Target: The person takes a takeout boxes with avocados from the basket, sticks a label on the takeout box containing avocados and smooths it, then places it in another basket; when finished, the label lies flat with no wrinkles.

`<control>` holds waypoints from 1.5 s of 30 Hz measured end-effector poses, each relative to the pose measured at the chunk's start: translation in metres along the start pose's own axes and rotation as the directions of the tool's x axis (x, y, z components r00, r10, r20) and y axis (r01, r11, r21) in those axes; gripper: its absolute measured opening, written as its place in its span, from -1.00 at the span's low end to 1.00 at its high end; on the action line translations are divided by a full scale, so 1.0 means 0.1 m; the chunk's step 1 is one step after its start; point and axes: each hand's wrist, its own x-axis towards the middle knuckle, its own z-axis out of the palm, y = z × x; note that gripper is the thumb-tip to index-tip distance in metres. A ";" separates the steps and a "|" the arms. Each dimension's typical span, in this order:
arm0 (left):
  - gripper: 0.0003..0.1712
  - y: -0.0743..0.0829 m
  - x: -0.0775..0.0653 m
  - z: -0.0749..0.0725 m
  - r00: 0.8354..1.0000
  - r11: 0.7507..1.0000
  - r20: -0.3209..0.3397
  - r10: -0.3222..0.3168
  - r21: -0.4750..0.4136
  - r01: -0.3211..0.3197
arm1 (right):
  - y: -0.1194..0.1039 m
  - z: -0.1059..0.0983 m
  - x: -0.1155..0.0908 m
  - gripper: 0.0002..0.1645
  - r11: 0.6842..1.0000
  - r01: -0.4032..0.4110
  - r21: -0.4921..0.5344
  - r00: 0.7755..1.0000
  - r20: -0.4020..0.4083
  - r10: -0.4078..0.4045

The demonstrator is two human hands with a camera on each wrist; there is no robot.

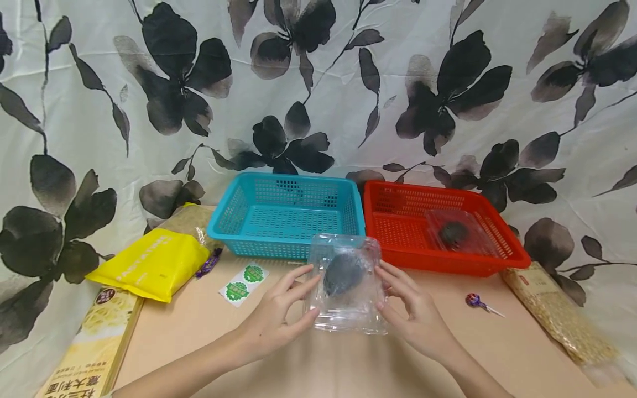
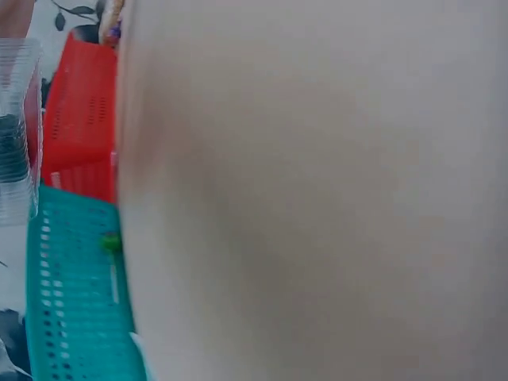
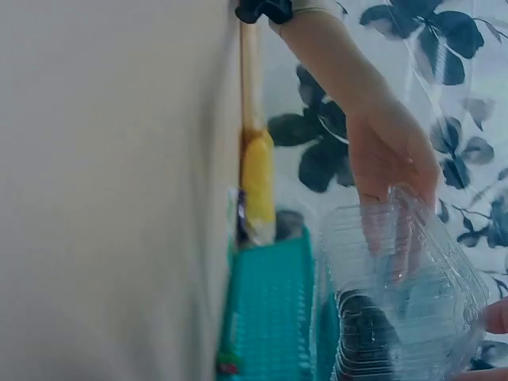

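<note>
Above the near part of the table, in front of the baskets, a clear plastic clamshell box [image 1: 365, 309] is held up between both hands. Inside it, a dark oval thing [image 1: 343, 275] shows through the plastic; its kind is not clear. The left hand [image 1: 276, 318] grips the box's left side with spread fingers and thumb. On the opposite side, the right hand [image 1: 415, 312] holds the edge the same way. The right wrist view shows the ribbed wall of the clamshell box [image 3: 429, 294] and the left hand [image 3: 389, 155] against it.
Behind stand a blue basket [image 1: 288, 249] and a red basket [image 1: 398, 221] with a similar clear box [image 1: 480, 240] in it. At left lie a yellow packet [image 1: 154, 260], a pasta box [image 1: 94, 342] and green stickers [image 1: 244, 283]. A lollipop [image 1: 475, 300] and a grain bag [image 1: 562, 315] lie right.
</note>
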 end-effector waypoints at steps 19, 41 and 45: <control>-0.43 -0.58 -0.34 0.24 0.990 0.984 -0.001 -0.141 0.111 0.140 | 0.45 0.70 0.08 -0.44 0.985 0.143 0.094 0.990 0.000 -0.144; -0.44 -1.35 -0.37 -0.16 0.896 0.811 -0.195 -0.398 0.382 0.443 | 0.83 0.80 -0.05 -0.32 0.975 0.193 0.107 0.981 0.000 -0.194; -0.31 -1.52 -0.45 -0.24 0.853 0.782 -0.154 -0.499 0.346 0.519 | 0.76 0.80 -0.05 -0.33 0.968 0.225 0.114 0.974 -0.030 -0.223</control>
